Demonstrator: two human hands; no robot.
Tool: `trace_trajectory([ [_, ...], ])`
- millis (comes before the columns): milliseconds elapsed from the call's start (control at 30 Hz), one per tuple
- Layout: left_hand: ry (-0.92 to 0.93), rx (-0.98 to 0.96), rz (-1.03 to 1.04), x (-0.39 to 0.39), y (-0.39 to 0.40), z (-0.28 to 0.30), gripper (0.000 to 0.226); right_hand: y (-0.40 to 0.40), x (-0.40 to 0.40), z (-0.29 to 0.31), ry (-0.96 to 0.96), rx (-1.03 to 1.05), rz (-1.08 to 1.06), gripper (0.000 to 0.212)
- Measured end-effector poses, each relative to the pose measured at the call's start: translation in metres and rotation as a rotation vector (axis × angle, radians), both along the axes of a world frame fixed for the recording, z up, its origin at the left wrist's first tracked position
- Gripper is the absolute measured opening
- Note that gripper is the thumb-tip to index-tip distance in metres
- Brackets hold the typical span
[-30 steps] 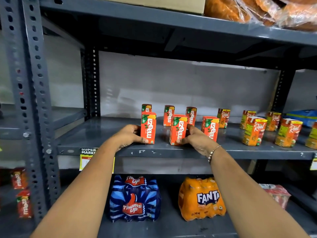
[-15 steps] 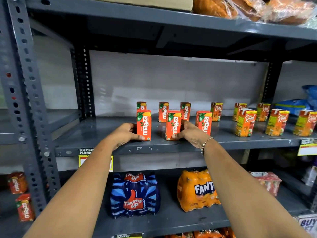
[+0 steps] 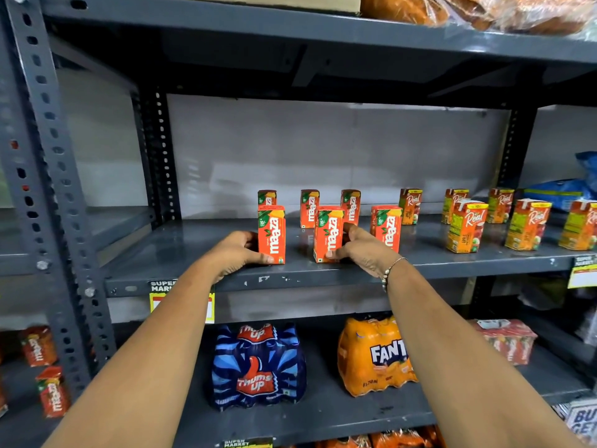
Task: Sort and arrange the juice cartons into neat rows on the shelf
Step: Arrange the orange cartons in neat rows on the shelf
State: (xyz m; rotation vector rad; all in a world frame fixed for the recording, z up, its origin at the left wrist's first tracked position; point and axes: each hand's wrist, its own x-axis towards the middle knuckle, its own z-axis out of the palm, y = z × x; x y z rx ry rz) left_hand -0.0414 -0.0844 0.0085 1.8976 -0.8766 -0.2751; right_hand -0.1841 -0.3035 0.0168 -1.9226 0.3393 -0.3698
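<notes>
Small orange Maaza cartons stand upright in two rows on the grey middle shelf (image 3: 193,253). My left hand (image 3: 237,252) grips the front left Maaza carton (image 3: 272,234) from its left side. My right hand (image 3: 361,248) grips the front middle Maaza carton (image 3: 328,234) from its right side. A third front Maaza carton (image 3: 387,227) stands just right of my right hand. Three back-row Maaza cartons (image 3: 309,208) stand near the wall. To the right, several Real cartons (image 3: 465,226) stand in two rows.
A Thums Up pack (image 3: 256,367), a Fanta pack (image 3: 374,354) and a red carton pack (image 3: 507,339) lie on the shelf below. Bagged goods (image 3: 484,9) sit on the top shelf. A perforated steel upright (image 3: 48,156) rises at left; a blue bag (image 3: 562,192) lies far right.
Both hands stay on the same two front cartons, which have barely moved. The view has shifted slightly rightward across the shelf.
</notes>
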Motion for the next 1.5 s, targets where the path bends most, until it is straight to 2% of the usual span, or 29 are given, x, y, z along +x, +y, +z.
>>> trace_trajectory([
  [200, 0.017, -0.046, -0.014, -0.001, 0.000, -0.001, 0.055, 0.005, 0.000, 0.000, -0.005, -0.045, -0.035, 0.060],
  [300, 0.022, -0.109, -0.006, -0.008, 0.001, 0.002, 0.057, 0.010, -0.004, -0.001, -0.069, -0.055, -0.054, 0.065],
  [433, 0.032, -0.399, 0.104, -0.014, 0.008, 0.007, 0.078, 0.013, -0.019, 0.006, -0.182, -0.179, -0.068, 0.079],
  [533, -0.068, -0.570, 0.245, -0.019, 0.014, 0.019, 0.093, 0.012, -0.035, 0.022, -0.284, -0.392, -0.163, 0.080],
  [600, -0.148, -0.679, 0.297, -0.028, 0.015, 0.034, 0.095, 0.008, -0.048, 0.036, -0.401, -0.471, -0.233, 0.075],
  [733, -0.291, -0.746, 0.180, -0.063, -0.001, 0.066, 0.089, -0.013, -0.071, 0.053, -0.604, -0.395, -0.359, 0.058],
  [867, -0.254, -0.639, 0.030, -0.105, -0.048, 0.052, 0.092, -0.035, -0.070, 0.036, -0.525, -0.254, -0.401, 0.063],
  [967, -0.227, -0.496, 0.102, -0.120, -0.080, 0.022, 0.092, -0.044, -0.066, 0.014, -0.413, -0.123, -0.312, 0.074],
  [1100, -0.190, -0.379, 0.202, -0.118, -0.101, 0.003, 0.088, -0.062, -0.063, -0.006, -0.207, -0.108, -0.215, 0.081],
  [1200, -0.092, -0.240, 0.223, -0.113, -0.109, 0.003, 0.076, -0.077, -0.062, -0.006, -0.054, -0.157, -0.142, 0.066],
  [1333, -0.001, -0.139, 0.262, -0.105, -0.113, 0.004, 0.053, -0.091, -0.062, 0.001, 0.006, -0.201, -0.072, 0.047],
  [1500, 0.024, -0.085, 0.282, -0.104, -0.112, 0.004, 0.038, -0.100, -0.060, -0.005, -0.010, -0.230, -0.072, 0.052],
])
